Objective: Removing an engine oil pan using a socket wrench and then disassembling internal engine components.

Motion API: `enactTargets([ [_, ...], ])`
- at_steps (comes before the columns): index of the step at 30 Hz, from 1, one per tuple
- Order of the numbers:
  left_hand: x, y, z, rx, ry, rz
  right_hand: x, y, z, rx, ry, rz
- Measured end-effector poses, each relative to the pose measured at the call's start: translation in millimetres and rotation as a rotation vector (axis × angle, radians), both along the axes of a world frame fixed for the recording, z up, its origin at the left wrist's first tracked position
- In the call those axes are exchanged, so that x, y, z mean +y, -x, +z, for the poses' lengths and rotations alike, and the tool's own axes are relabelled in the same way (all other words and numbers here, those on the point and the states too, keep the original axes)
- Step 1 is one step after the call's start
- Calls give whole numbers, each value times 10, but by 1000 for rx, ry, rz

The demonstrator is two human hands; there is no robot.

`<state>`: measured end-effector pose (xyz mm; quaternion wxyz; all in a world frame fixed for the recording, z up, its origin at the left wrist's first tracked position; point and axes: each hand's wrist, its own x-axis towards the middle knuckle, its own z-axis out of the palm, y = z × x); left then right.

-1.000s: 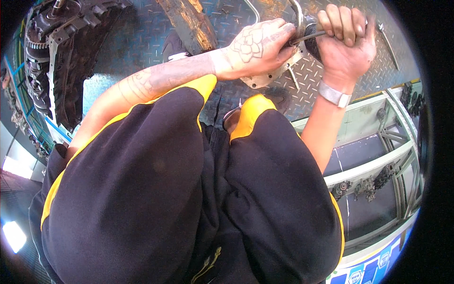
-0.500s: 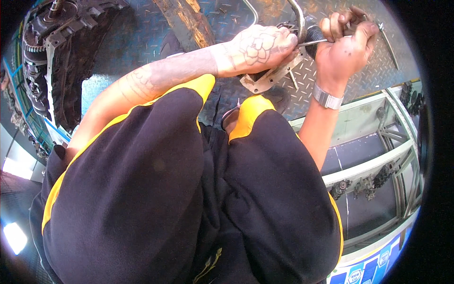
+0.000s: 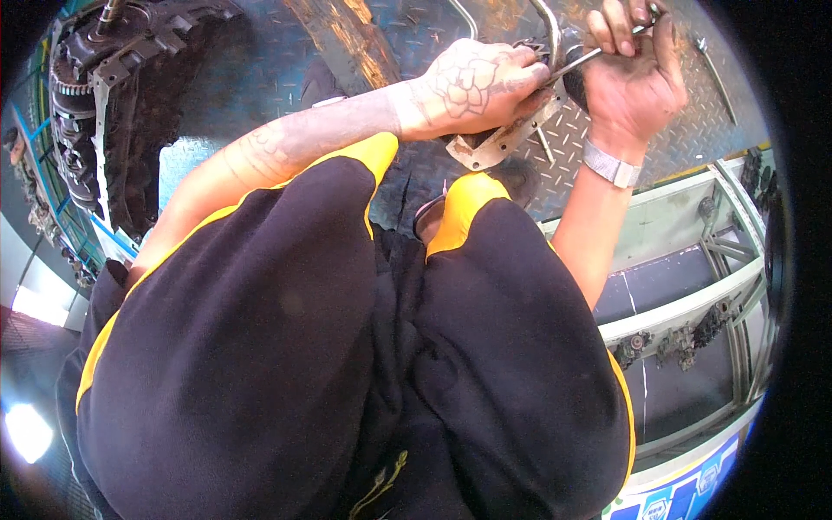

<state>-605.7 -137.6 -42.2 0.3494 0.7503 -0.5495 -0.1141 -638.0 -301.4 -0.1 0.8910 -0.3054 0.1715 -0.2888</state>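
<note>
My left hand (image 3: 477, 87) is closed over a greasy metal engine part (image 3: 487, 152), which has a flat flange with bolt holes. What its fingertips grip is hidden. A thin metal rod-like tool (image 3: 589, 56) slants up and right from beside those fingers. My right hand (image 3: 637, 74) holds the tool's outer end between thumb and fingers, palm partly showing. From the engine part a bent metal tube (image 3: 551, 30) rises between the hands. A dark cylindrical piece (image 3: 574, 85) sits behind the tool, beside my right palm. A thin pin (image 3: 544, 146) sticks out near the flange.
A large engine block (image 3: 108, 130) stands at the left. A worn wooden beam (image 3: 355, 39) lies on the diamond-plate floor (image 3: 598, 130) at the top. Another slim metal tool (image 3: 718, 80) lies on the right. A pale metal rack (image 3: 685, 299) with small parts stands at lower right.
My right hand has turned palm-up and its fingers have moved up, swinging the tool's outer end upward. My left hand stays nearly in place on the engine part.
</note>
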Motion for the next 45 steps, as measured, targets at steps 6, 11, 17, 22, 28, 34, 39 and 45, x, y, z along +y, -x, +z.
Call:
enactTargets([
  [6,-3,-17,21,47,9,12,-249,102,8,-342,-284,452],
  [11,15,31,-26,70,-36,31,-210,38,3,-149,-343,311],
  [17,32,38,-14,53,-17,5,-239,134,154,-60,-73,135],
  [22,-1,50,-10,22,-53,-18,-377,650,358,1067,597,-177],
  [28,-11,24,5,31,-111,-40,160,1007,-220,1200,620,-126],
  [34,50,-96,357,175,-439,-125,34,958,-472,1244,973,32],
  [39,183,-7,-63,119,173,-67,-19,894,-404,1310,1061,267],
  [45,22,28,-186,9,121,172,-158,745,-459,1567,1307,294],
])
